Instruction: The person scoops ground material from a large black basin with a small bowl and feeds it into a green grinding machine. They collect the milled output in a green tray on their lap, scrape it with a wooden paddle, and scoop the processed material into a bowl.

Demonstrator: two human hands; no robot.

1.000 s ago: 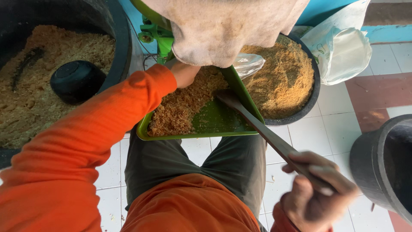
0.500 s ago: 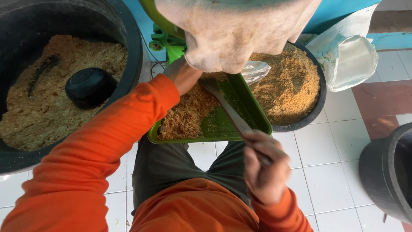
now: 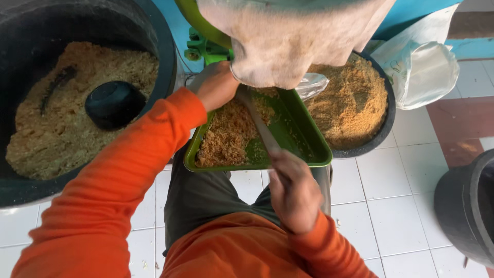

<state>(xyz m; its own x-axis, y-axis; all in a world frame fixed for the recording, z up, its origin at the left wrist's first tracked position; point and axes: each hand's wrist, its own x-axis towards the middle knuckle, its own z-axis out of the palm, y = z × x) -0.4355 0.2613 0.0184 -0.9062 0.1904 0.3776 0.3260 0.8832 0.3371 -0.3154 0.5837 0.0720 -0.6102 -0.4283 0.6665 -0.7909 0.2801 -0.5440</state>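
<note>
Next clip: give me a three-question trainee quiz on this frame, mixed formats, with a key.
1. True or false: the left hand is at the far end of the green tray, beside the cloth spout.
2. What does the right hand hold?
A. a black bowl
B. a long flat stick
C. a plastic bag
3. Fill in: the black bowl lies upside down on the crumbs in the large black tub on the person's ____ side.

Key:
1. True.
2. B, the stick reaches into the brown crumbs on the tray.
3. Left.
</note>
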